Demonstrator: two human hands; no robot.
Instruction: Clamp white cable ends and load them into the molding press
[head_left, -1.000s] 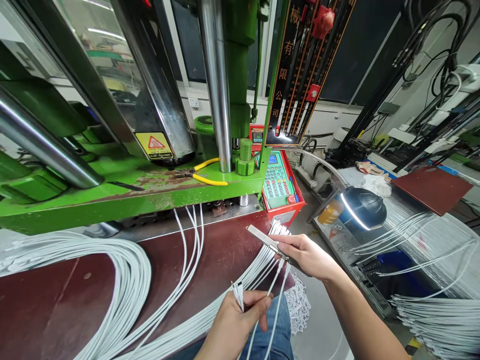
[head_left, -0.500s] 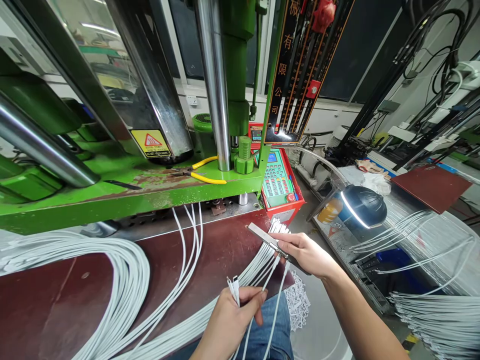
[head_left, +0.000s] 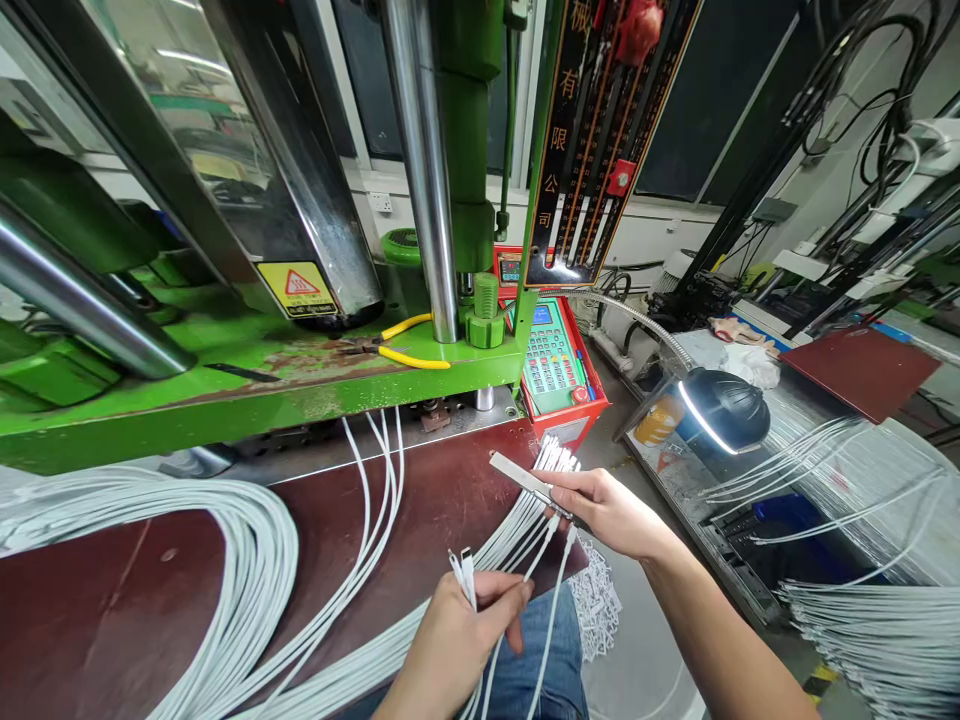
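My left hand (head_left: pixel 454 640) is closed around white cables (head_left: pixel 468 575), their flat plug ends sticking up past the index finger. Its thumb and fingertips also pinch one cable that runs up toward my right hand (head_left: pixel 619 512). That right hand grips a flat, steel-coloured tool (head_left: pixel 517 475) with a darker handle part; its exact kind is unclear. The tool lies across a bundle of white cables (head_left: pixel 514 530) on the dark red tabletop (head_left: pixel 330 530). Two cable ends hang just below the right fingers; whether the tool touches them is hidden.
A green press (head_left: pixel 300 400) stands ahead, with yellow-handled pliers (head_left: pixel 412 360) on its ledge. Coiled white cables (head_left: pixel 262 540) lie at left. Below the table's right end, small white pieces (head_left: pixel 596 600) fill a container. A lamp (head_left: pixel 724 410) and more cables (head_left: pixel 885 640) are at right.
My view has shifted very slightly. Both hands keep nearly the same pose and grip, and the tool's tip sits a touch lower and further left in view.
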